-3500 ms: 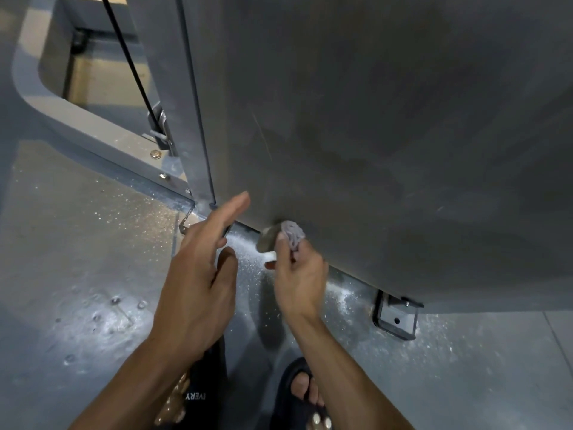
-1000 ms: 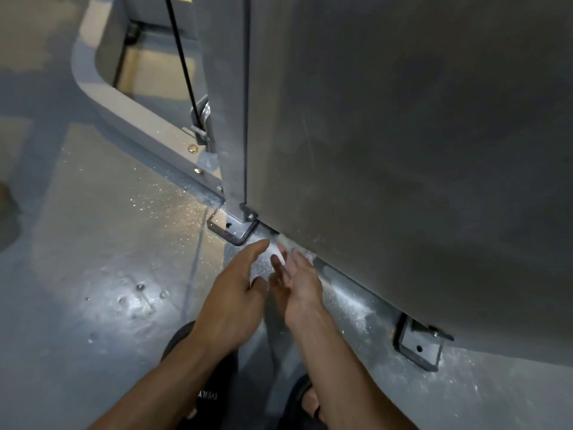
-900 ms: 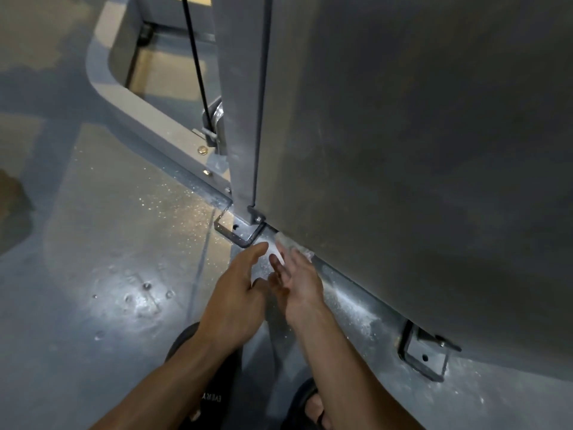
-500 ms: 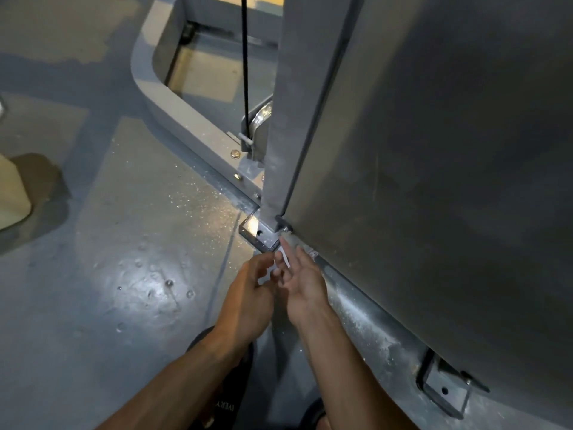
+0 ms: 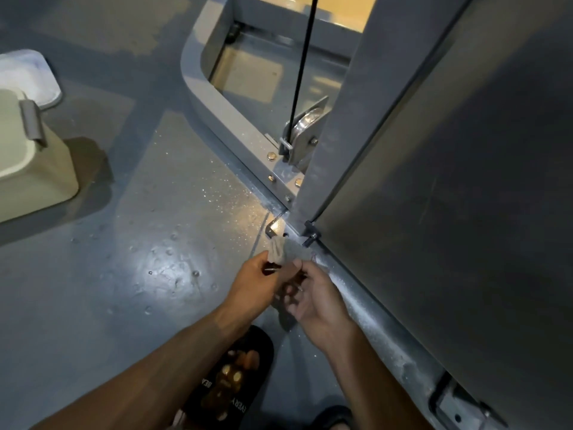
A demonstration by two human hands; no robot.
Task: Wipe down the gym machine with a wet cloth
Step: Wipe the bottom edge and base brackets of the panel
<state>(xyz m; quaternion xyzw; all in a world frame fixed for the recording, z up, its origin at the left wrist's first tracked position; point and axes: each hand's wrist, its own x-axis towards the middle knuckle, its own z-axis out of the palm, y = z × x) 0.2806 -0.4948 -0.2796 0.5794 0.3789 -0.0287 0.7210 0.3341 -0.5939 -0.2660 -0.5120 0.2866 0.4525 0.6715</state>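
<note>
Head view: you hold the cloth low at the near corner of the gym machine, just in front of the corner floor bracket. It is a small grey rag, crumpled and partly spread, its upper edge standing above your fingers. Your left hand pinches its left side between thumb and fingers; your right hand grips its right side, thumb on top and fingers curled beneath. The two hands are close together, almost touching. The machine's big panel is dull grey metal with faint streaks, and pale dust lies along the base rail beneath it.

Half a second ago your fingers reached toward the bracket with little of the rag showing; now it is drawn up between both hands, and your view has swung left and back.

A beige plastic bin with a grey handle clip has come into view on the floor at far left, well apart from your hands. You cannot tell what is inside it. Something white lies behind it.
</note>
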